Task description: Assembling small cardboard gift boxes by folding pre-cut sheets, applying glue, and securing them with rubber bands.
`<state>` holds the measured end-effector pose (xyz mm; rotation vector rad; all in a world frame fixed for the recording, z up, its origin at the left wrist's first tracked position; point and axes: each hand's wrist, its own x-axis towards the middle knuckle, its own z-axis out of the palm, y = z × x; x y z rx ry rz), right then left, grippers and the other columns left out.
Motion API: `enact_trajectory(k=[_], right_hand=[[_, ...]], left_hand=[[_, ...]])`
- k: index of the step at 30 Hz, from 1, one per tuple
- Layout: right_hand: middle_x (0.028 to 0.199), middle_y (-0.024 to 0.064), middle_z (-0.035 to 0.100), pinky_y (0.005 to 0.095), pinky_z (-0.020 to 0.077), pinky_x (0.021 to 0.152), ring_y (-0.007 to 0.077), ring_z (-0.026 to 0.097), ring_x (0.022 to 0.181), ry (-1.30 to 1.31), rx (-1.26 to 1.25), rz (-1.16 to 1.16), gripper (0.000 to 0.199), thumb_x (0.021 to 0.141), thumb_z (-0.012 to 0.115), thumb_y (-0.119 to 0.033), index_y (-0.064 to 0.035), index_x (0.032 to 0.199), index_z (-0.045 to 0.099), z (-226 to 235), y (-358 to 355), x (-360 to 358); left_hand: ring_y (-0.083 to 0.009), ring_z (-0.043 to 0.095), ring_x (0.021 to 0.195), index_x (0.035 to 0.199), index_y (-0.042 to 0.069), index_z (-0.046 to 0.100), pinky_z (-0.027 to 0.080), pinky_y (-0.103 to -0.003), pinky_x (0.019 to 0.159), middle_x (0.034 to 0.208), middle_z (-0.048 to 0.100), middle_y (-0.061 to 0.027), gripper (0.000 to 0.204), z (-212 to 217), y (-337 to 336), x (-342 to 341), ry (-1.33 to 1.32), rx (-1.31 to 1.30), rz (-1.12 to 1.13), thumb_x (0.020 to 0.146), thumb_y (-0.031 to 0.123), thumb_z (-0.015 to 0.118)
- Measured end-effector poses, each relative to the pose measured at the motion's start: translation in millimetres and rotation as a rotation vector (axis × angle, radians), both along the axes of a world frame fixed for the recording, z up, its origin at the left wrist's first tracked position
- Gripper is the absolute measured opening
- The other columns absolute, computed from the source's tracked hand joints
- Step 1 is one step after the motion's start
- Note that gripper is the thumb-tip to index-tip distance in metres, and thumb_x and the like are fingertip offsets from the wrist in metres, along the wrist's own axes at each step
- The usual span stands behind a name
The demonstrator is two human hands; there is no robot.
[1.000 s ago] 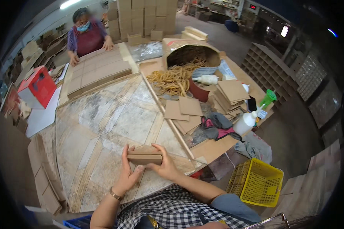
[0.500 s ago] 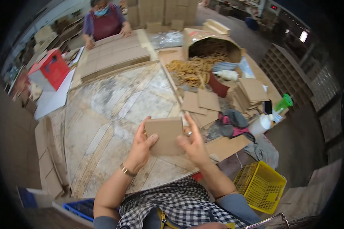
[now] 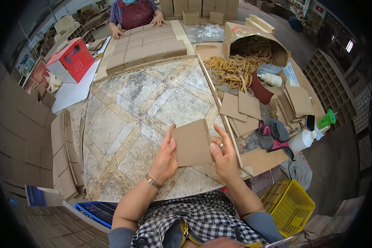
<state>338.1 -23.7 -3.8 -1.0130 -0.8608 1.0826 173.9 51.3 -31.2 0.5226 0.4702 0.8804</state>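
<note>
A worn tabletop with a marble-and-wood pattern (image 3: 111,138) fills the middle of the workshop. Over its near edge, toward the right corner, a flat square brown cardboard piece (image 3: 191,144) is held between both hands, equally close, with no clear long axis and its top edge rising rightward. The left hand (image 3: 165,157) grasps its left edge; the right hand (image 3: 224,159) pinches the right, index finger raised. Beyond the right edge lie tan rubber bands (image 3: 229,72); at the far edge, stacked brown cardboard sheets (image 3: 146,43) under a co-worker's hands (image 3: 158,20).
</note>
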Motion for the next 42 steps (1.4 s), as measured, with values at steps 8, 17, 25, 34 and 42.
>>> enact_trajectory(k=[8,17,25,34,42], right_hand=[[0.097,0.0026,0.054,0.0202,0.0411,0.077,0.0054,0.050,0.084,-0.220,0.019,-0.043,0.051,0.095,0.047,-0.008,-0.0006,0.142,0.029,1.7,-4.8,-3.2],[0.094,0.0024,0.058,0.0198,0.0412,0.079,0.0057,0.052,0.085,0.130,0.002,0.136,0.053,0.095,0.049,-0.007,0.0013,0.143,0.027,8.4,-5.2,12.9],[0.099,0.0039,0.058,0.0219,0.0416,0.084,0.0073,0.053,0.091,0.185,-0.026,0.022,0.047,0.095,0.047,-0.005,0.0005,0.139,0.032,2.6,-8.9,2.3],[0.108,0.0053,0.053,0.0240,0.0405,0.090,0.0098,0.049,0.101,0.010,0.055,-0.312,0.038,0.097,0.047,-0.011,0.0007,0.133,0.039,-5.6,-2.7,2.7],[0.105,0.0066,0.056,0.0227,0.0421,0.084,0.0089,0.052,0.092,-0.101,0.077,-0.317,0.045,0.091,0.062,-0.012,0.0022,0.129,0.042,-12.5,1.1,31.9]], left_hand=[[-0.0236,0.044,0.128,0.149,0.013,0.013,0.041,-0.041,0.103,0.142,0.038,-0.0124,0.056,-11.4,-3.6,-2.7,-0.018,0.005,0.032,0.100,0.019,0.039],[-0.0220,0.043,0.127,0.147,0.014,0.018,0.038,-0.040,0.104,0.141,0.038,-0.0107,0.060,-4.0,-34.4,-26.5,0.182,0.445,0.156,0.097,0.019,0.051],[-0.0232,0.039,0.130,0.137,0.014,0.032,0.034,-0.042,0.106,0.142,0.038,-0.0129,0.046,-4.9,-54.2,-25.5,0.061,0.454,0.228,0.096,0.015,0.052],[-0.0206,0.054,0.113,0.135,0.008,0.035,0.043,-0.039,0.099,0.118,0.057,-0.0099,0.046,0.3,-52.8,-23.3,-0.015,0.131,0.194,0.093,0.009,0.054],[-0.0189,0.056,0.109,0.135,0.006,0.036,0.047,-0.036,0.095,0.118,0.056,-0.0102,0.042,3.6,-26.8,4.4,-0.019,0.132,-0.019,0.095,0.009,0.049]])
